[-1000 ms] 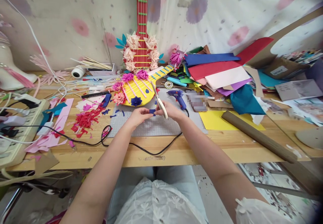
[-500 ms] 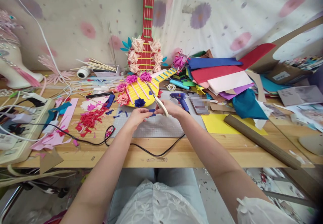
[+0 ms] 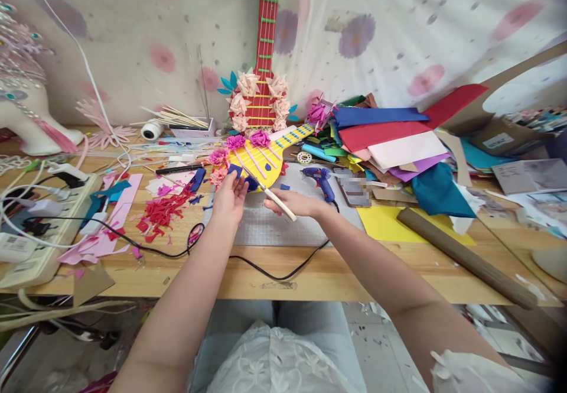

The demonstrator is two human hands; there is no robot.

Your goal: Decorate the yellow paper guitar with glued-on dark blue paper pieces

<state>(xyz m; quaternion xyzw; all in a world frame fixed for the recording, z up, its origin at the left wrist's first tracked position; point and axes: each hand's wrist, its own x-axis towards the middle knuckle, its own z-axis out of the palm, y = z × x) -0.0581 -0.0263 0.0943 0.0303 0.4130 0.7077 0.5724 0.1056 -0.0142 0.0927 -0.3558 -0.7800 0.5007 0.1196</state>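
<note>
My left hand (image 3: 231, 197) pinches a small dark blue piece of paper (image 3: 234, 171) between thumb and fingers, raised over the lower left of a yellow paper guitar (image 3: 261, 165). My right hand (image 3: 295, 201) is closed around white-handled scissors (image 3: 280, 202), their blades pointing up and left towards the left hand. A dark blue paper flower (image 3: 252, 184) at the guitar's lower edge is partly hidden behind the left fingers and blades. Pink and purple paper flowers (image 3: 260, 139) line the guitar's upper left. Under both hands lies a grey cutting mat (image 3: 261, 230), with a small blue scrap (image 3: 285, 187) on it.
A blue glue gun (image 3: 321, 181) and a phone (image 3: 353, 188) lie to the right, near yellow paper (image 3: 376, 226) and a cardboard tube (image 3: 465, 257). Red scraps (image 3: 165, 213) and a power strip (image 3: 53, 233) are at left. A red guitar (image 3: 264, 56) stands behind.
My left hand has moved left and up with the blue paper, away from the right hand. The scissors have lowered slightly, and a blue scrap now lies on the mat. The view has shifted slightly.
</note>
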